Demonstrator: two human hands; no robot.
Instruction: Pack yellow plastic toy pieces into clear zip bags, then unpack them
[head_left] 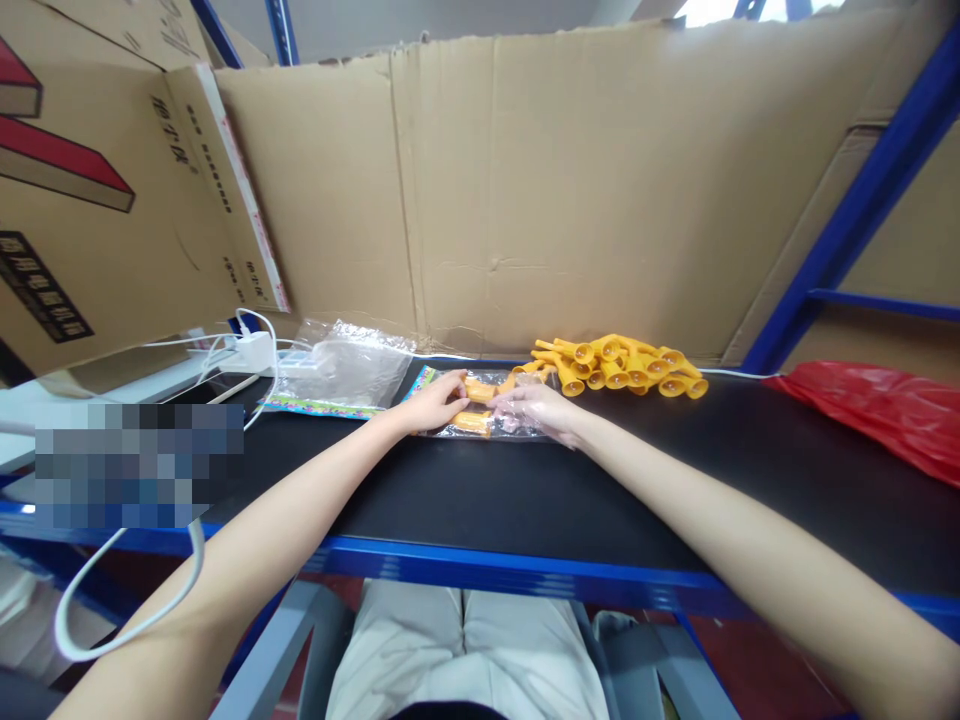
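A clear plastic bag (491, 428) lies on the black tabletop (525, 500), with a few yellow plastic pieces (474, 423) inside or on it. My left hand (433, 402) pinches the bag's left end, fingers closed near a yellow piece (478, 390). My right hand (541, 408) rests on the bag's right side, fingers curled onto the film. Just behind the hands sits a pile of yellow trumpet-shaped pieces (622, 365).
A stack of clear bags (352, 365) and colourful printed cards (315, 405) lie at the left, beside a white power strip with cables (251, 350). A red plastic bag (877, 410) sits at the right. Cardboard walls (562, 190) stand behind; blue shelf frame (855, 220) at right.
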